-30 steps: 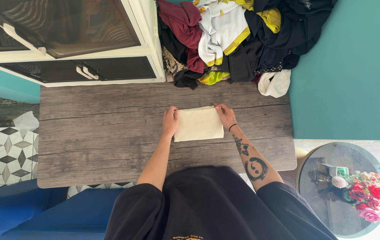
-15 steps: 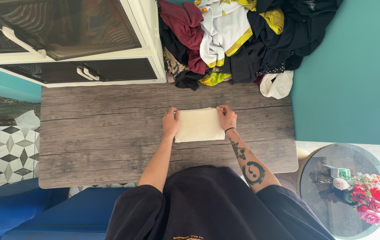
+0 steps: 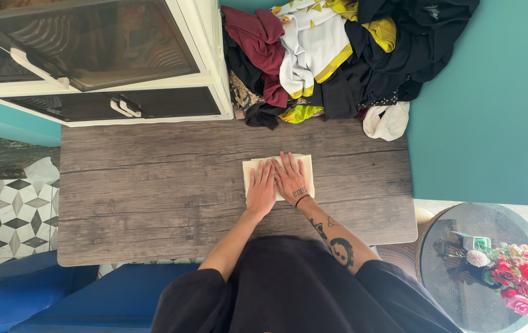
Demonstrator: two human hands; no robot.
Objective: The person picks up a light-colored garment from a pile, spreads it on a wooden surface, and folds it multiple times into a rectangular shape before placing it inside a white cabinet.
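Two hands lie flat on one folded cream cloth near the middle of the grey wooden table. Going left to right, our left hand rests palm-down on the cloth's left half, fingers spread and gripping nothing; our right hand presses beside it, equally flat and open. Directly beneath both palms, the cloth runs its long axis left to right. Neither hand is nearer. Heaped clothes sit far right.
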